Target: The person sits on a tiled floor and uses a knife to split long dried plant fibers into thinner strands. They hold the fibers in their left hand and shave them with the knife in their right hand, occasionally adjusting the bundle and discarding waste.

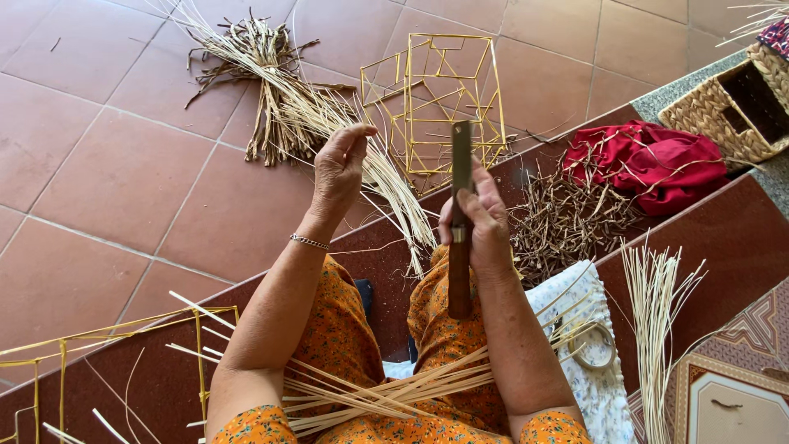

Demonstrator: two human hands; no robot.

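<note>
While the right hand grips a knife that points straight up, the left hand's fingers pinch thin straw that slants down.

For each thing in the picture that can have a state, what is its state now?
right hand: closed around the knife handle.
knife: held upright, blade pointing away.
left hand: raised, fingers bent on pale strips.
pale strips: a loose bundle, hanging from the left hand.
wire frame: bare, lying on the floor.
woven basket: lying on its side, looks empty.
red cloth: crumpled.
</note>
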